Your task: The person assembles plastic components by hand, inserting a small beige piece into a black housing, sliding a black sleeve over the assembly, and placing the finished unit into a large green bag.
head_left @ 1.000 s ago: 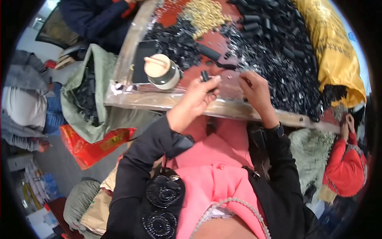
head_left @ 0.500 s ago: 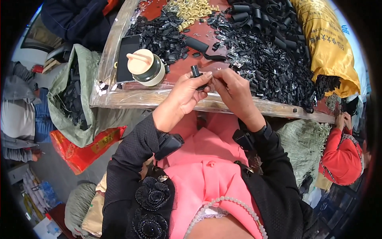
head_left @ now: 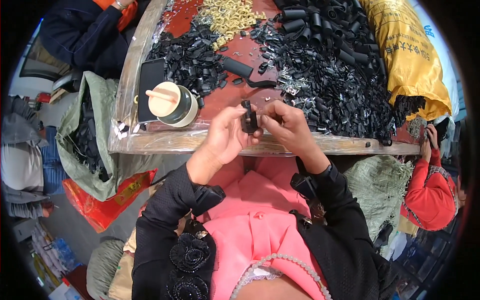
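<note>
I note left grip (head_left: 227, 132) closed round a black part (head_left: 248, 125), partly hiding it; right grip (head_left: 287, 126) pinched just beside, contents unreadable. Left of both, a jar (head_left: 175, 104) overlaps a black slab (head_left: 151, 82); beyond, heaped black pieces (head_left: 332, 102).

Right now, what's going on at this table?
A person's left hand holds a small black part over the near edge of the table. The right hand is pinched close beside it; whether it grips anything is unclear. Heaps of small black pieces lie beyond, with gold-coloured pieces farther back, and a lidded jar stands to the left.
</note>
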A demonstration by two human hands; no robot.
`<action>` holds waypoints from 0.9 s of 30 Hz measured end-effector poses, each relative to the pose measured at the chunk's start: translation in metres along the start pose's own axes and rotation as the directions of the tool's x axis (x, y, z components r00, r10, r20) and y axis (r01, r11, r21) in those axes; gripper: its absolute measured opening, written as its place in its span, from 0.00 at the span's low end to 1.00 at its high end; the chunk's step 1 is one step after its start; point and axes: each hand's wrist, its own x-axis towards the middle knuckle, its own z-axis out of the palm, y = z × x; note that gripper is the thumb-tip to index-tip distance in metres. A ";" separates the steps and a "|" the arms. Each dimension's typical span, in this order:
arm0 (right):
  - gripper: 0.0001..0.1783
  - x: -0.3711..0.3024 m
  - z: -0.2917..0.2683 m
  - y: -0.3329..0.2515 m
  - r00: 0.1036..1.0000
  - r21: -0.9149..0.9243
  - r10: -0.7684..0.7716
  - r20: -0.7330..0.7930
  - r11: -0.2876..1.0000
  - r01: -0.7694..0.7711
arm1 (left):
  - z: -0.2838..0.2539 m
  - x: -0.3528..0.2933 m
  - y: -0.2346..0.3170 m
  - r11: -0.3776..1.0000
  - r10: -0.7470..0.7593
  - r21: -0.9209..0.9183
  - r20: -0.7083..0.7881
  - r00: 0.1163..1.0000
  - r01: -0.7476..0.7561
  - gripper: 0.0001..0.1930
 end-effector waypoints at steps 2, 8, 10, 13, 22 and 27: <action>0.03 -0.001 -0.002 0.001 0.994 0.115 0.103 0.042 0.988 -0.107 | 0.000 -0.001 0.001 1.000 0.003 0.010 -0.003 1.000 -0.003 0.10; 0.03 0.001 -0.011 -0.013 0.963 -0.300 -0.242 0.118 0.916 0.267 | -0.011 -0.003 -0.004 0.979 0.049 0.200 -0.017 0.999 -0.045 0.12; 0.04 -0.001 -0.007 -0.015 0.955 -0.357 -0.270 0.126 0.885 0.298 | -0.014 -0.006 -0.007 0.975 0.059 0.215 -0.042 0.997 -0.049 0.13; 0.05 -0.004 -0.003 -0.016 0.901 -0.493 -0.424 0.091 0.767 0.411 | -0.010 -0.009 -0.011 0.968 0.080 0.246 -0.078 0.994 -0.058 0.13; 0.04 -0.007 0.001 -0.017 0.882 -0.505 -0.446 0.152 0.732 0.457 | -0.008 -0.018 -0.015 0.948 0.076 0.318 -0.127 0.989 -0.032 0.12; 0.05 -0.008 0.003 -0.016 0.925 -0.495 -0.344 0.160 0.783 0.376 | -0.012 -0.019 -0.021 0.930 0.043 0.367 -0.109 0.993 0.000 0.12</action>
